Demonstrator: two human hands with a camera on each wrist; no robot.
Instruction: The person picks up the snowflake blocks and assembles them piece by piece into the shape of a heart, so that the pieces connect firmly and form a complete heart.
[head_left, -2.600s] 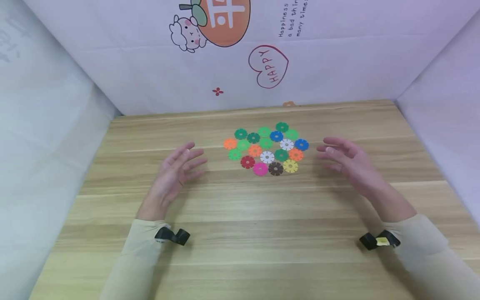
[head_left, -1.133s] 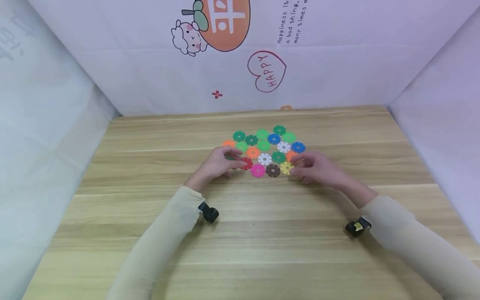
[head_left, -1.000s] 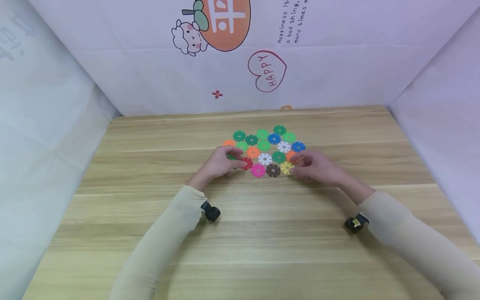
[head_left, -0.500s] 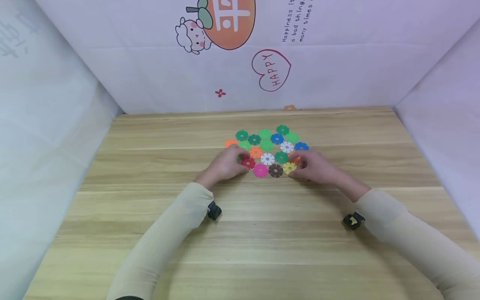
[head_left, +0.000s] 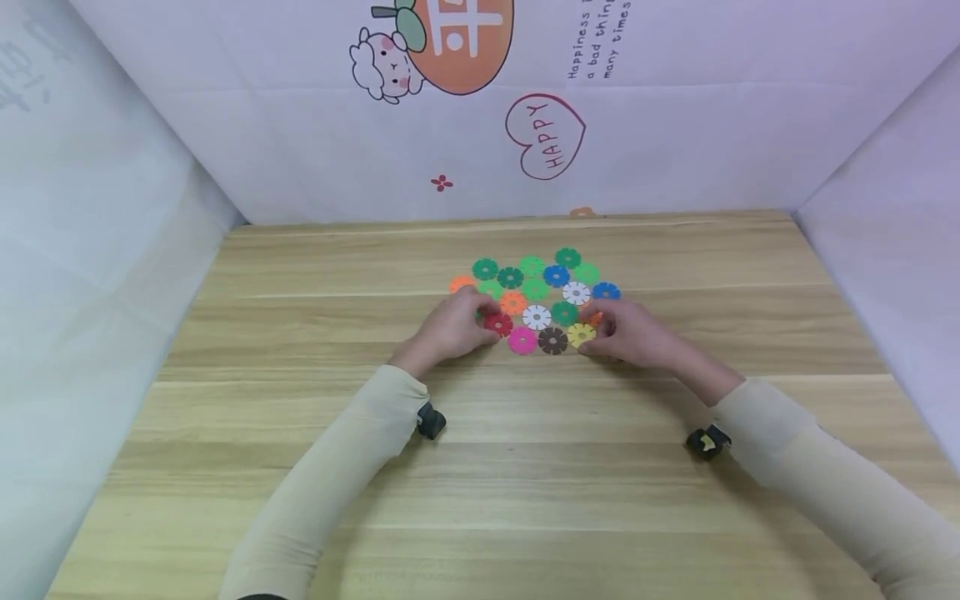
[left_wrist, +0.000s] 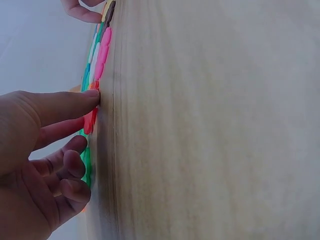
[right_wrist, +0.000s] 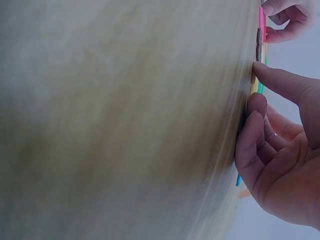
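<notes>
Several flat plastic interlocking discs with notched rims lie grouped on the wooden table [head_left: 480, 492]. My left hand [head_left: 453, 327] is at the group's near left, thumb and forefinger pinching the red disc [head_left: 505, 320] by its edges; its other fingers curl loosely in the left wrist view. At the near right, my right hand [head_left: 633, 335] has thumb and forefinger on opposite edges of the yellow disc [head_left: 574, 337]. Between them lie a pink disc [head_left: 515, 342] and a brown disc [head_left: 545, 342]. The hands partly cover an orange disc [head_left: 461, 284] and other discs.
Behind the red and yellow discs lie green, blue, orange and white discs, among them a white disc [head_left: 529, 318] and a blue disc [head_left: 606, 289]. A printed white cloth wall [head_left: 675, 150] rises at the table's back edge, with pale walls on both sides.
Both hands came inward from beside the group to the red and yellow discs. The fingers then closed in on their edges. Over the last half second the hands have barely moved.
</notes>
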